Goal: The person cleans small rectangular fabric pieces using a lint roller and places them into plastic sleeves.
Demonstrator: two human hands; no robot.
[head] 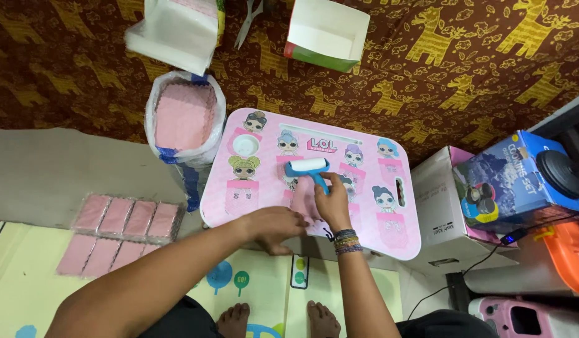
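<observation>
Right hand grips blue-handled white roller, head just beyond fingers on pink cartoon-printed plastic worktop; left hand, fingers curled, presses pale pink square sheet flat beside it. Risk: sheet may shift or crease if pressure slackens.

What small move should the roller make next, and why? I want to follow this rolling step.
Probably draw the blue-handled roller back toward the body over the pink sheet. The right hand holds it at the sheet's far end, while the left hand presses the near edge onto the pink lap table.
</observation>
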